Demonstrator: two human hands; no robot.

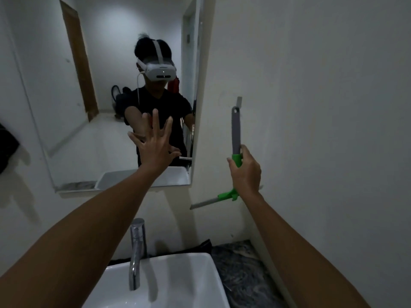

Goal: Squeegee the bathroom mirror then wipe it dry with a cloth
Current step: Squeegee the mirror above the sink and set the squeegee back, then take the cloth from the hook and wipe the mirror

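Observation:
The rectangular mirror [89,130] hangs on the white wall above the sink. My left hand [155,143] is stretched out in front of its lower right part, fingers spread wide, holding nothing. My right hand [245,172] grips a squeegee [235,132] by its green middle section, to the right of the mirror against the wall. The grey handle points up toward a small wall hook [239,101]. The grey blade [209,202] sticks out below my hand, slanting down to the left. A dark cloth [200,246] lies on the counter behind the sink.
A white basin [189,285] with a chrome tap [136,247] stands below the mirror. A dark marbled counter [240,267] runs to the right of it, up to the side wall. Something dark [6,147] hangs on the wall at the far left.

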